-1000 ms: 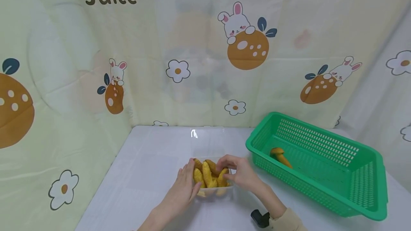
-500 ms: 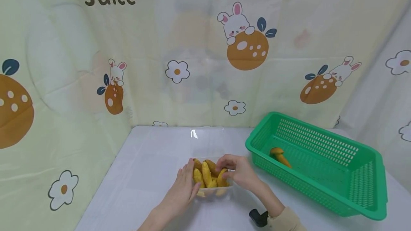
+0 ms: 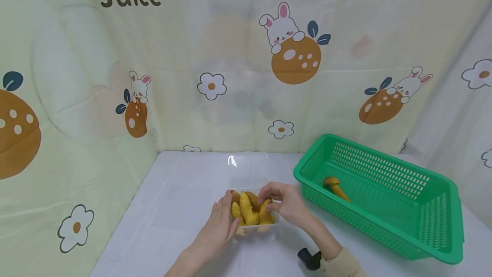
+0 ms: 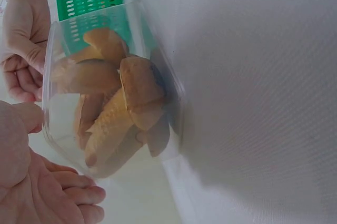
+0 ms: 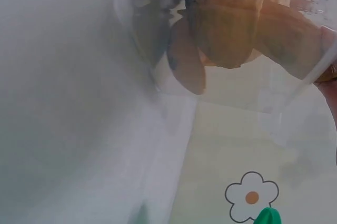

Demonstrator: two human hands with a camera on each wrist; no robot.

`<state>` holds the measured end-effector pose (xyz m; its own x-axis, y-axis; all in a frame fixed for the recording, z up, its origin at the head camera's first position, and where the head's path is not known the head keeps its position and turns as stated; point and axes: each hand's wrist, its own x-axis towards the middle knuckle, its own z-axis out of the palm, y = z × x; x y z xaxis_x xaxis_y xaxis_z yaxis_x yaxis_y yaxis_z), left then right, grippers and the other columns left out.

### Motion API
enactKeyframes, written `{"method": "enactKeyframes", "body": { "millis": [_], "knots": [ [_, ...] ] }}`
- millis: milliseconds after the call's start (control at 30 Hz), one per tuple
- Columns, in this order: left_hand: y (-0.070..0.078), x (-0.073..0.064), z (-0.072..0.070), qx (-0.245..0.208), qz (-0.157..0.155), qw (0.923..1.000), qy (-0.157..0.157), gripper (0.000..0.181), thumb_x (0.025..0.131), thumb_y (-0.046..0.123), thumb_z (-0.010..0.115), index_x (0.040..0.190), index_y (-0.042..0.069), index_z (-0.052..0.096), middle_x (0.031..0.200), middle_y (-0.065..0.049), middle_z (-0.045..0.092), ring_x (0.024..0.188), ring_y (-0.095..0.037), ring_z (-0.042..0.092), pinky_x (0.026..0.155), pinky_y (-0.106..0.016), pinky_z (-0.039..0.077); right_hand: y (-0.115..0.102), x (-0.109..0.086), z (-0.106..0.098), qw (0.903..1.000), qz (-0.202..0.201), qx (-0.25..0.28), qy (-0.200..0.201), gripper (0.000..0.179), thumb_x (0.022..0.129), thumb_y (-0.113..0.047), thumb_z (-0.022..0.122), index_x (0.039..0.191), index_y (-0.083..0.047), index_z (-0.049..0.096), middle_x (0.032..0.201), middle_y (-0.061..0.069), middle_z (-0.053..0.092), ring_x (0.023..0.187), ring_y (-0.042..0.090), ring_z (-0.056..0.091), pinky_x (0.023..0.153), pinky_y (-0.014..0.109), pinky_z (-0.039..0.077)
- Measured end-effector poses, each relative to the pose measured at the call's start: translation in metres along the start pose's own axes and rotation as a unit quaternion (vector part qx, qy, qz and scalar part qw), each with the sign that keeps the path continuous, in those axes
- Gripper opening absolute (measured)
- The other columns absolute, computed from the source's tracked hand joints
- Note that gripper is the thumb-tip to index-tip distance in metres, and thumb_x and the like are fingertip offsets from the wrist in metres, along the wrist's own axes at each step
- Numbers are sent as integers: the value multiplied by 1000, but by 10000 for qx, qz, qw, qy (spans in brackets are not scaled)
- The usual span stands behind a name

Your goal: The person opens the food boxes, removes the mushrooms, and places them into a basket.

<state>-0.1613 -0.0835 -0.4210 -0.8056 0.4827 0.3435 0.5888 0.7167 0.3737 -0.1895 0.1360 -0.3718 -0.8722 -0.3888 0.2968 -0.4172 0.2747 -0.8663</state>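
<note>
A clear plastic box (image 3: 253, 227) filled with several yellow-brown mushrooms (image 3: 245, 207) stands on the table in the head view. My left hand (image 3: 219, 221) rests along the box's left side with straight fingers. At the box's right end, my right hand (image 3: 288, 205) pinches a yellow mushroom (image 3: 265, 215) between thumb and fingers. Through the clear wall, the left wrist view shows stacked mushrooms (image 4: 142, 95) with caps and stems. In the right wrist view, the box wall blurs the mushrooms (image 5: 226, 34) and the fingertips are mostly hidden.
A green perforated basket (image 3: 378, 225) stands to the right with one brown-capped mushroom (image 3: 336, 189) inside. A black device (image 3: 309, 260) sits at my right wrist. A printed curtain (image 3: 238, 110) hangs behind the white table (image 3: 173, 208).
My right hand has risen slightly, and the mushroom in its pinch has tilted and shifted a little up. The middle mushroom has shifted slightly. My left hand stays in place.
</note>
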Motion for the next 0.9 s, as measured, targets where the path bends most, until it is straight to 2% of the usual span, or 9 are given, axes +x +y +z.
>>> {"method": "enactKeyframes", "body": {
  "millis": [133, 267, 567, 767, 900],
  "knots": [
    [0, 0, 1, 57, 50, 10000, 61, 61, 98, 19, 44, 139, -17, 15, 144, -31, 21, 131, -41, 24, 106, -51, 21, -9, -1, -3, 9999, -87, 34, 55, 23, 75, 22, 61, 91, 6, 62, 85, 18, 65, 84, 34, 62, 75, 35, 54],
    [0, 1, 1, 50, 27, 10000, 62, 61, 98, 19, 44, 139, -17, 16, 144, -31, 22, 131, -41, 24, 106, -50, 21, -9, -2, -7, 9997, -32, 218, 146, 23, 74, 21, 62, 93, 7, 61, 86, 21, 65, 85, 37, 62, 71, 32, 55],
    [1, 1, -1, 108, -7, 9999, 14, 61, 98, 20, 43, 138, -17, 16, 144, -31, 21, 131, -41, 24, 106, -50, 21, 18, 0, -20, 9960, -231, 756, 414, 24, 73, 15, 68, 94, 4, 63, 88, 17, 66, 85, 33, 63, 74, 33, 54],
    [1, 1, -1, 69, 21, 10000, 9, 61, 99, 19, 43, 138, -17, 16, 143, -32, 22, 131, -41, 24, 106, -50, 21, 23, -1, -27, 9892, -455, 1274, 570, 22, 73, 12, 69, 93, 8, 61, 88, 23, 64, 85, 33, 64, 76, 36, 54],
    [1, 1, -1, 36, 19, 10000, 27, 60, 98, 19, 43, 138, -17, 16, 143, -32, 21, 131, -42, 23, 106, -50, 21, 23, -1, -34, 9845, -510, 1457, 833, 22, 74, 12, 69, 94, 10, 60, 89, 25, 64, 83, 33, 64, 75, 37, 54]
  ]
}}
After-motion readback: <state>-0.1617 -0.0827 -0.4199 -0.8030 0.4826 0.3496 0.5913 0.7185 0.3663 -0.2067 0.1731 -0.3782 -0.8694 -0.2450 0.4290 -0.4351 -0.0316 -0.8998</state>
